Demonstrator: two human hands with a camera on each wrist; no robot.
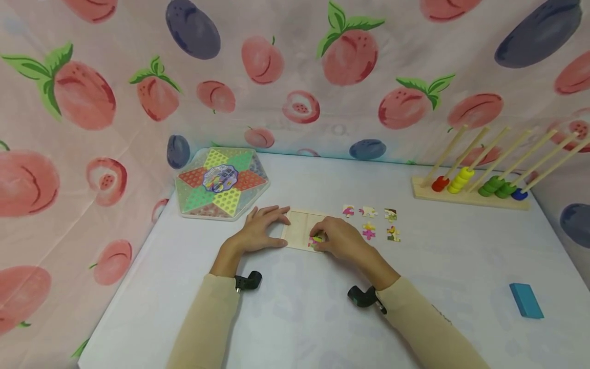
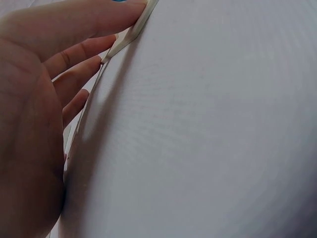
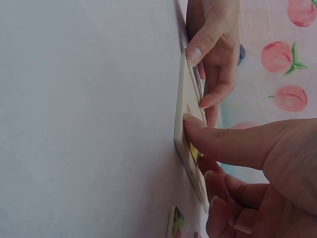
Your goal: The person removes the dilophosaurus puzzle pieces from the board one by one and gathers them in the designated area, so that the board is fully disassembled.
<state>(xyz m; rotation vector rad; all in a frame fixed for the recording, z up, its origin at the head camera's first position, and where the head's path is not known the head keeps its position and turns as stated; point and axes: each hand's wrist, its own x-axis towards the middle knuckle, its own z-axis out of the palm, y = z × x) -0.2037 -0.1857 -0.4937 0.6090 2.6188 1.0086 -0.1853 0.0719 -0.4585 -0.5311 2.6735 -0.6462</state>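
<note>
Against the left side of a shallow wooden puzzle tray point(image 1: 297, 228), my left hand point(image 1: 258, 230) holds the frame, thumb at the near corner and fingers at the far one. In the left wrist view the thumb point(image 2: 119, 15) lies on the tray's rim. My right hand point(image 1: 343, 238) is over the tray's right part and pinches a pink and green puzzle piece point(image 1: 317, 238) at the near side of the recess. The right wrist view shows the right thumb point(image 3: 218, 141) on the piece, whose surface is partly hidden. Several loose puzzle pieces point(image 1: 369, 231) lie right of the tray.
A hexagonal Chinese checkers board point(image 1: 221, 179) lies at the back left. A wooden peg stand point(image 1: 475, 195) with coloured beads stands at the back right. A blue block point(image 1: 526, 301) lies at the right. Fruit-patterned cloth point(image 1: 299, 61) hangs behind the white table point(image 1: 295, 318).
</note>
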